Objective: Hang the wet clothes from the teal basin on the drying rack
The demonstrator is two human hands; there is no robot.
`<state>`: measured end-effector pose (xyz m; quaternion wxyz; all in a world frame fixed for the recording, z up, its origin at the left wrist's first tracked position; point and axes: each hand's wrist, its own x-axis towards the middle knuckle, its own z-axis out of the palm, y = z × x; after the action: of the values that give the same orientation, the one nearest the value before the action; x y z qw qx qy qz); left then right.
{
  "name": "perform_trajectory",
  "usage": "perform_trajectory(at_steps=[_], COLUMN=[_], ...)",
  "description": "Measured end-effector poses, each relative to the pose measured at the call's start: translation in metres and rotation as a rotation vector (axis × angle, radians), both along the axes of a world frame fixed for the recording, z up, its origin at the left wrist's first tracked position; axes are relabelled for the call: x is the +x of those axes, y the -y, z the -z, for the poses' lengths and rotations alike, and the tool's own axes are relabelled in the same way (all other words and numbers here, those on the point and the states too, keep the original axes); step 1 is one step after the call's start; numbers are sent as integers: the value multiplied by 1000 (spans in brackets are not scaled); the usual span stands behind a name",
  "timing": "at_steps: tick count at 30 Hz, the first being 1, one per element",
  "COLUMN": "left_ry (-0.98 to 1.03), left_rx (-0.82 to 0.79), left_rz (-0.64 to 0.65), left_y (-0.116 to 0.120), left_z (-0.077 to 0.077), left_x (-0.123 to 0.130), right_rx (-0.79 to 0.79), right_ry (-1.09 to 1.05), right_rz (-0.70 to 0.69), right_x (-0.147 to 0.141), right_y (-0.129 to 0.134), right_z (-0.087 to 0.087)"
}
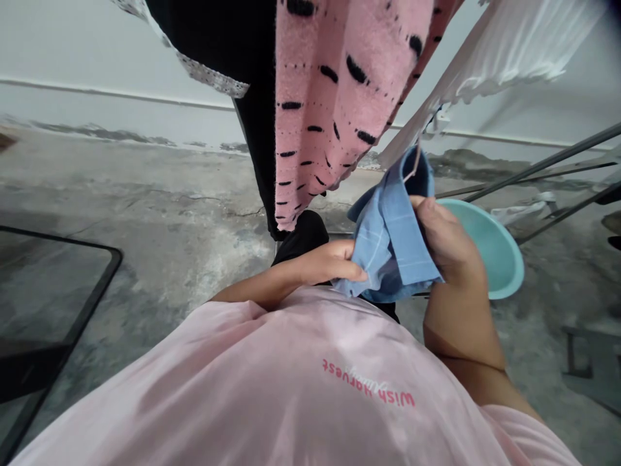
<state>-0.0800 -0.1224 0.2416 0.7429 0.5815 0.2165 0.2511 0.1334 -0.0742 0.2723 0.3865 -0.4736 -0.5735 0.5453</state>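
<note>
A blue checked shirt [371,243] with a folded collar [405,220] is bunched up in front of my chest. My left hand [337,261] pinches the cloth at its lower left, thumb on top. On the other side, my right hand [449,236] grips the shirt near the collar; some of its fingers are hidden behind the fabric. A thin pale pink hook or wire [416,160], perhaps part of a hanger, rises out of the collar opening.
A pink towel-like cloth with black marks [325,129] hangs just ahead, beside black clothing [218,39]. White cloth [509,52] hangs at upper right. A turquoise basin [504,259] and metal rods [548,158] are on the right. A black-framed object [114,259] stands left on the concrete floor [169,226].
</note>
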Motion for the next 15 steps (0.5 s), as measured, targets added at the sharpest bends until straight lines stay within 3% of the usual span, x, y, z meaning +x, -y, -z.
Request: perform_trajectory(at_steps=[2,5,8,10,13,15], left_ry=[-2,-162,-392,-492,-517,-436], left_rx=[-2,300,608,768,928,989], left_rz=[-34,31,108,147,172,191], left_y=[0,0,3,7,14,16], left_z=[0,-5,-8,-8,-9,-13], left_x=[0,10,29,43,59,66], right_rx=[80,253,182,139,85,25], right_ry=[161,391,442,386,256,129], right_rz=[31,-20,-272,-304,-93,113], right_x=[20,42,46,40,29,26], right_y=[17,47,74,86,97,100], right_z=[-2,-7,-1,12,31,33])
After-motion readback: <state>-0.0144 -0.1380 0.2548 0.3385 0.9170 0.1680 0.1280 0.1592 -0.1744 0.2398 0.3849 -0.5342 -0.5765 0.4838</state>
